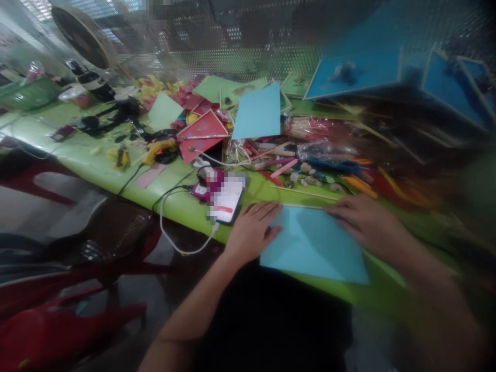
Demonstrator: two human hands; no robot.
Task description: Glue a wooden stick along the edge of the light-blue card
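Note:
A light blue sheet of paper (315, 248) lies at the front of the green table, its near edge reaching to the table's edge. Along its far edge runs a thin pale wooden stick (303, 206). My left hand (253, 227) is at the sheet's far left corner, fingers together at the stick's left end and thumb over the paper. At the far right corner, my right hand (362, 219) has its fingers closed around the stick's other end. Another thin stick (306, 193) lies just beyond the sheet.
Left of the sheet are a phone (228, 199) with a white cable and a purple power strip (205, 188). Behind lie a second blue sheet (259, 112), red framed pieces (203, 126), pebbles (306, 173) and glue guns (160, 150). A fan (79, 33) stands far left.

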